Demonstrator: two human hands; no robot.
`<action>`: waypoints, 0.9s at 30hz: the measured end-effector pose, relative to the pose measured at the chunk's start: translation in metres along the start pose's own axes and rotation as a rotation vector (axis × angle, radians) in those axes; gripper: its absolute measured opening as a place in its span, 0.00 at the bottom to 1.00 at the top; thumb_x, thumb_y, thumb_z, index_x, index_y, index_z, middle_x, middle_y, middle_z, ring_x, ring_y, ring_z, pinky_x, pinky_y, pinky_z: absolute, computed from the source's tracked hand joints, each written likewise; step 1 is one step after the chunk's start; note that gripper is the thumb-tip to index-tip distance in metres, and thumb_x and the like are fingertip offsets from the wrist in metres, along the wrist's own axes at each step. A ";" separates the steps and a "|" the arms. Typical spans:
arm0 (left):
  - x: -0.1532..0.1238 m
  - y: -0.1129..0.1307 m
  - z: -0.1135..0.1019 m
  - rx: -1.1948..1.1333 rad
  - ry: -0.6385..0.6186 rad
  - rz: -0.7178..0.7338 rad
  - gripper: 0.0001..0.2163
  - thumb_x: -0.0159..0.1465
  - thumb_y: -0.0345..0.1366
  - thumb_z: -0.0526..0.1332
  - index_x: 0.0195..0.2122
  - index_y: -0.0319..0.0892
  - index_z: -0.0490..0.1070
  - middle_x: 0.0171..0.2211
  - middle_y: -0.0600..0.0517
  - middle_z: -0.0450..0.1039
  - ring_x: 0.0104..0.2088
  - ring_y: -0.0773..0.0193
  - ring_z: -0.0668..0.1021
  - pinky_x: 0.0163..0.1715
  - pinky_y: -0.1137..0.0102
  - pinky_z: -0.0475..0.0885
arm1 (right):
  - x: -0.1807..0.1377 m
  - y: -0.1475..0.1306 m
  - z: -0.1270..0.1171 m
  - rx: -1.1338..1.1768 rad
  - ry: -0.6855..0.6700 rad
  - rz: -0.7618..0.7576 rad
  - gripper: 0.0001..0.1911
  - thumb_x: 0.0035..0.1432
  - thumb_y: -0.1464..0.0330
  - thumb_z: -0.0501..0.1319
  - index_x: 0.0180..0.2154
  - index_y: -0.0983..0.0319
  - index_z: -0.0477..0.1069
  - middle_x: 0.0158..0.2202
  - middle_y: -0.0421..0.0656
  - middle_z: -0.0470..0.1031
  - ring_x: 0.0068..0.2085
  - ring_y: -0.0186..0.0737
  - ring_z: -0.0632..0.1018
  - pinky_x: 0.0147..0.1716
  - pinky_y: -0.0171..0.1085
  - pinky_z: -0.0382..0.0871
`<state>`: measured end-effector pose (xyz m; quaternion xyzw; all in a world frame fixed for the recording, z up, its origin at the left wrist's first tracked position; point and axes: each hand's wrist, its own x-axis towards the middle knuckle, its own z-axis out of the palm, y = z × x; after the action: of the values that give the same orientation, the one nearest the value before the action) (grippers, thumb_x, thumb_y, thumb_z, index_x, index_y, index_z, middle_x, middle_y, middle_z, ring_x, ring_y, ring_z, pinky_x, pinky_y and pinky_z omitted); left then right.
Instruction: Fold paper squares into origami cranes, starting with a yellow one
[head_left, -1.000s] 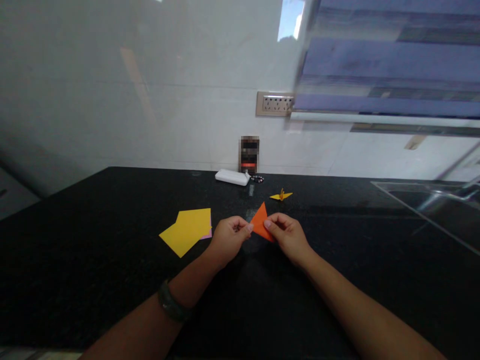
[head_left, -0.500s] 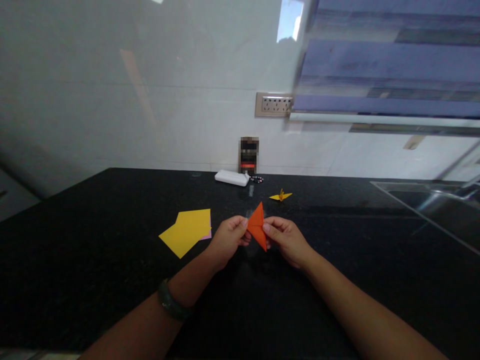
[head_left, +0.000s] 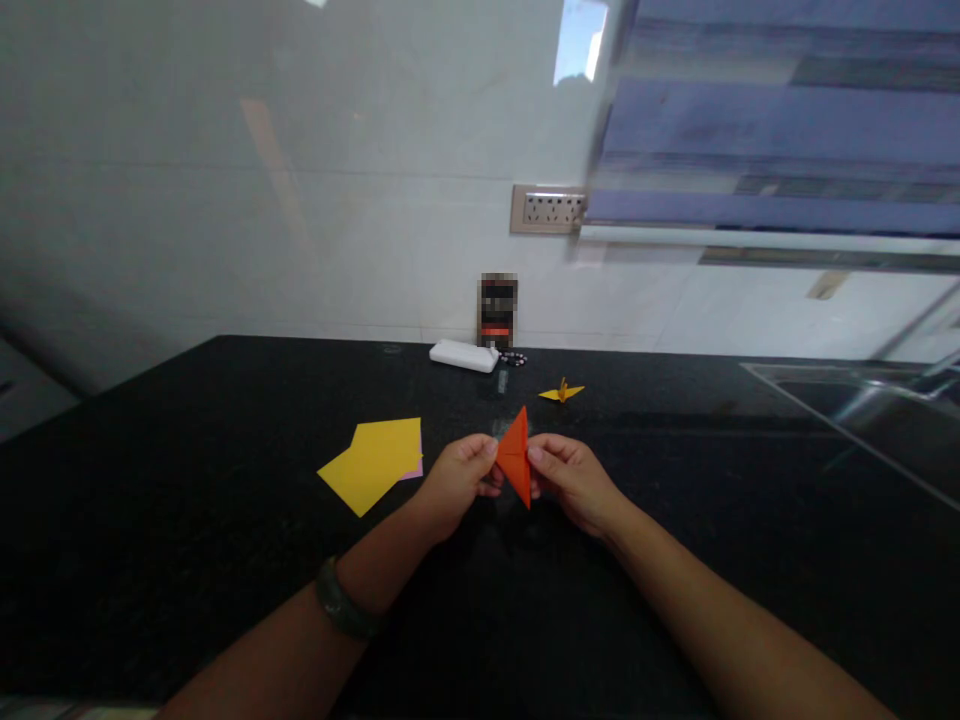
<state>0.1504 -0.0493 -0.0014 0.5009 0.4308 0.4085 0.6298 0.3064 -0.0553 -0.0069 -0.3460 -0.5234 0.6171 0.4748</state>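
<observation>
Both hands are pinching a folded orange paper (head_left: 516, 455) just above the black tabletop (head_left: 225, 450), straight in front of the person. The left hand (head_left: 457, 480) is gripping its left edge and the right hand (head_left: 574, 482) its right edge, and the fingers (head_left: 487, 450) are closing narrowly on the sheet, which is standing upright with one tip up and one down. As I judge it, the risk is lying in that thin grip: hands pulling or twisting unevenly could be tearing a crease or sliding the layers out of line, and a slackening pinch could be letting the piece fall. The paper is hiding its own inner folds and the fingertips behind it. The yellow sheets (head_left: 375, 462) are covering all but a corner of a pink sheet (head_left: 415, 470). The small yellow folded figure (head_left: 562, 391) is showing too small to read, the thing standing behind the white box (head_left: 464, 355) is appearing only as a blur, and the sink (head_left: 862, 400) is running off the right edge.
</observation>
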 end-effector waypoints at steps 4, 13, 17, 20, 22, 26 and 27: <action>0.000 0.000 0.001 0.016 0.013 0.003 0.11 0.56 0.42 0.54 0.25 0.39 0.62 0.20 0.56 0.64 0.21 0.73 0.69 0.23 0.76 0.64 | 0.000 -0.001 0.001 0.004 0.001 -0.007 0.10 0.48 0.63 0.62 0.29 0.64 0.70 0.20 0.38 0.70 0.19 0.26 0.67 0.20 0.29 0.60; 0.000 -0.001 -0.001 -0.040 -0.012 -0.007 0.12 0.55 0.43 0.56 0.26 0.38 0.63 0.20 0.55 0.64 0.21 0.72 0.69 0.23 0.76 0.65 | 0.000 -0.002 0.002 -0.016 0.008 -0.011 0.11 0.48 0.63 0.62 0.29 0.65 0.70 0.20 0.38 0.70 0.19 0.27 0.67 0.20 0.30 0.61; 0.000 -0.001 -0.002 -0.065 -0.010 -0.006 0.12 0.55 0.43 0.56 0.26 0.38 0.64 0.20 0.56 0.64 0.21 0.73 0.68 0.23 0.76 0.64 | 0.000 -0.003 0.002 -0.025 0.037 0.002 0.10 0.48 0.63 0.61 0.29 0.64 0.71 0.20 0.38 0.70 0.19 0.27 0.67 0.21 0.30 0.61; 0.000 0.001 -0.001 -0.018 0.056 0.036 0.12 0.54 0.43 0.57 0.24 0.38 0.63 0.18 0.57 0.64 0.20 0.73 0.68 0.22 0.76 0.63 | 0.001 -0.004 0.001 -0.065 0.085 0.018 0.09 0.46 0.65 0.62 0.29 0.64 0.71 0.20 0.37 0.70 0.19 0.27 0.67 0.20 0.30 0.61; 0.000 0.002 -0.001 0.037 0.103 0.090 0.13 0.54 0.43 0.58 0.21 0.38 0.63 0.16 0.57 0.64 0.19 0.73 0.67 0.22 0.76 0.63 | 0.002 -0.005 0.001 -0.092 0.103 0.023 0.08 0.44 0.67 0.62 0.29 0.64 0.71 0.21 0.37 0.70 0.19 0.27 0.67 0.20 0.30 0.60; 0.000 0.003 -0.001 0.176 0.076 0.145 0.13 0.52 0.42 0.59 0.19 0.38 0.64 0.16 0.56 0.66 0.18 0.72 0.67 0.21 0.75 0.62 | 0.003 -0.006 0.002 -0.124 0.087 0.027 0.06 0.41 0.72 0.63 0.27 0.64 0.70 0.20 0.36 0.69 0.20 0.28 0.67 0.21 0.30 0.60; 0.000 0.003 -0.001 0.210 0.047 0.147 0.12 0.52 0.42 0.60 0.19 0.38 0.65 0.16 0.55 0.66 0.18 0.72 0.67 0.22 0.75 0.62 | 0.002 -0.006 0.003 -0.138 0.087 0.031 0.06 0.39 0.73 0.64 0.25 0.64 0.70 0.20 0.36 0.68 0.20 0.28 0.66 0.21 0.30 0.59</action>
<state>0.1495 -0.0487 0.0011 0.5844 0.4480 0.4178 0.5322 0.3046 -0.0539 0.0001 -0.4123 -0.5381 0.5713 0.4626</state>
